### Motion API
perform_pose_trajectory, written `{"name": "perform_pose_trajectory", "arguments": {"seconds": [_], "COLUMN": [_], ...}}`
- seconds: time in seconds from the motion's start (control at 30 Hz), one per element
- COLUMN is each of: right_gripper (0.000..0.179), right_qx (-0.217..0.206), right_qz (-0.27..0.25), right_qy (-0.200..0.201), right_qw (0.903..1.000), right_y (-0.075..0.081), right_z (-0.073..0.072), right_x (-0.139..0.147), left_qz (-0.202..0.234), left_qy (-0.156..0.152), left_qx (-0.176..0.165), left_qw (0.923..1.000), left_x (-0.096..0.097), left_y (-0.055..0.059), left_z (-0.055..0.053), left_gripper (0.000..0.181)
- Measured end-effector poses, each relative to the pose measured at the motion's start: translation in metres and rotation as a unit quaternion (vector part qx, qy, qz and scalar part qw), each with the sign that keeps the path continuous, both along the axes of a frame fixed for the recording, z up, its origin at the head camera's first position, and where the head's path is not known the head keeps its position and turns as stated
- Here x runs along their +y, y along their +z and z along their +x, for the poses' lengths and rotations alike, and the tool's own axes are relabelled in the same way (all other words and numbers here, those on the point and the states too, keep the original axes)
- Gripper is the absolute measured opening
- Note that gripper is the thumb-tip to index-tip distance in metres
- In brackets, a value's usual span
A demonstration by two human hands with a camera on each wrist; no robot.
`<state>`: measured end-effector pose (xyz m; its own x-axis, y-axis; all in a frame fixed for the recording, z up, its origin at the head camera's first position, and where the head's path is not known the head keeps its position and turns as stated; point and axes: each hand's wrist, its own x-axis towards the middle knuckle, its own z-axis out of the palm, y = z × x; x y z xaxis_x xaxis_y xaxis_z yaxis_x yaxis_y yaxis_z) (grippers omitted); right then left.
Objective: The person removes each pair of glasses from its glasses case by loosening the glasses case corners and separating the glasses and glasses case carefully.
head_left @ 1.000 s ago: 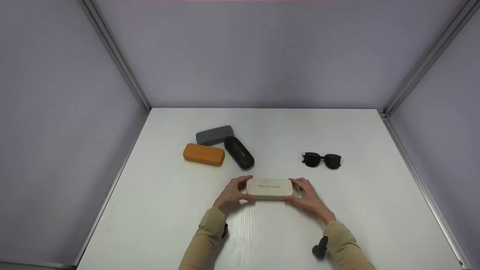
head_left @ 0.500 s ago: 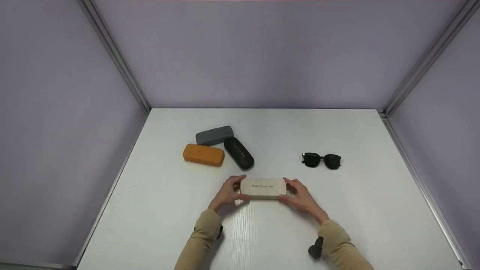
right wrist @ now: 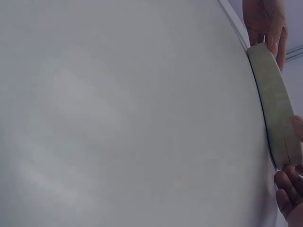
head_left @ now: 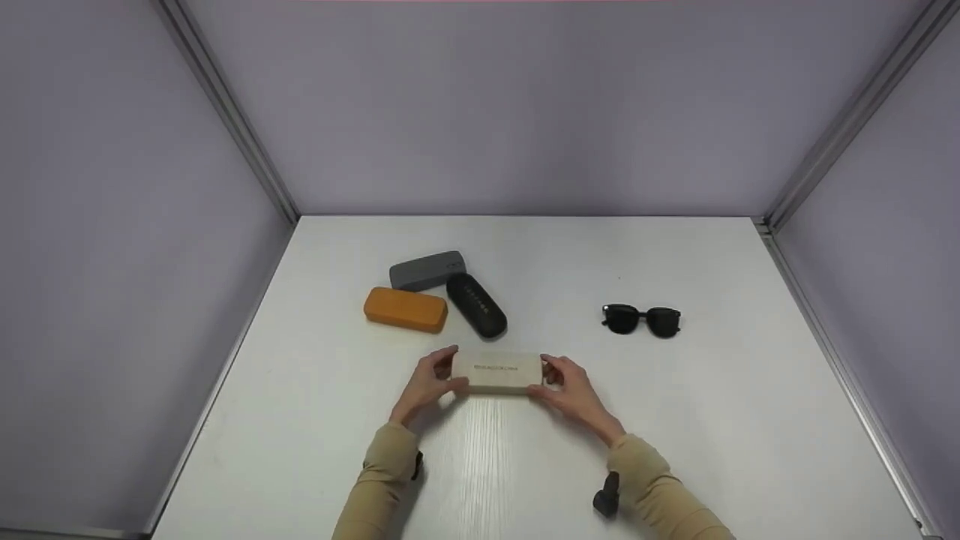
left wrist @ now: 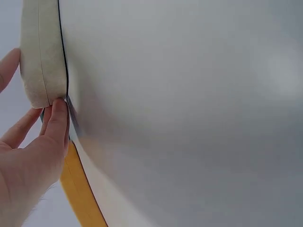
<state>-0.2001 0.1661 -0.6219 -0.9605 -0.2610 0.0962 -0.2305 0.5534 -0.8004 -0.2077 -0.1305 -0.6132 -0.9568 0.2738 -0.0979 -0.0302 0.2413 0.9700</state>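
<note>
A cream glasses case [head_left: 497, 373] with small lettering on its lid lies closed on the white table, long side facing me. At its left end my left hand [head_left: 427, 386] grips it between thumb and fingers, and my right hand [head_left: 576, 394] holds the right end likewise. In the left wrist view, left-hand fingers [left wrist: 57, 118] touch the end of the case [left wrist: 42, 61] low by the tabletop. The right wrist view has the case [right wrist: 272, 101] at its right edge, with the right hand [right wrist: 292, 189] partly cut off below it.
Behind the left hand lie an orange glasses case [head_left: 405, 309], a grey one [head_left: 427, 271] and a black one [head_left: 477, 306], close together. Black sunglasses [head_left: 642, 320] rest farther back on the right. Pale panels [head_left: 525, 105] wall in the table [head_left: 750, 420].
Both hands have slid the cream case leftward along the table, keeping their grip on its two ends. The other cases and the sunglasses stay in place.
</note>
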Motion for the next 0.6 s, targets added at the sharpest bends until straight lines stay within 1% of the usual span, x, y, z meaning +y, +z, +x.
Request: {"name": "perform_pose_trajectory", "arguments": {"seconds": [0.17,0.2,0.23,0.27,0.43,0.47,0.6], "right_gripper": [0.063,0.062,0.061,0.06,0.051,0.049,0.046], "right_qx": [0.0,-0.005,-0.01,-0.015,-0.022,-0.024,-0.027], "right_qz": [-0.025,-0.031,-0.038,-0.045,-0.067,-0.069,-0.077], "right_qy": [0.008,0.011,0.014,0.015,0.026,0.026,0.037], "right_qw": [0.9996,0.9994,0.9991,0.9988,0.9972,0.997,0.996], "right_y": [0.001,0.001,0.001,0.001,0.0,0.0,0.0], "right_z": [0.0,0.0,-0.001,-0.001,-0.006,-0.007,-0.01], "right_x": [-0.02,-0.024,-0.028,-0.033,-0.065,-0.072,-0.093], "left_qz": [-0.016,-0.017,-0.014,-0.013,-0.013,-0.016,-0.011], "left_qy": [0.051,0.063,0.07,0.075,0.107,0.116,0.143], "left_qx": [-0.012,-0.014,-0.016,-0.018,-0.046,-0.052,-0.065], "left_qw": [0.9985,0.9978,0.9973,0.9969,0.9931,0.9918,0.9876], "left_x": [-0.016,-0.019,-0.022,-0.026,-0.055,-0.061,-0.077], "left_y": [0.002,0.003,0.007,0.008,0.006,0.002,0.001], "left_z": [0.002,0.002,0.004,0.005,0.007,0.005,0.006], "left_gripper": [0.064,0.063,0.062,0.063,0.061,0.062,0.061]}}
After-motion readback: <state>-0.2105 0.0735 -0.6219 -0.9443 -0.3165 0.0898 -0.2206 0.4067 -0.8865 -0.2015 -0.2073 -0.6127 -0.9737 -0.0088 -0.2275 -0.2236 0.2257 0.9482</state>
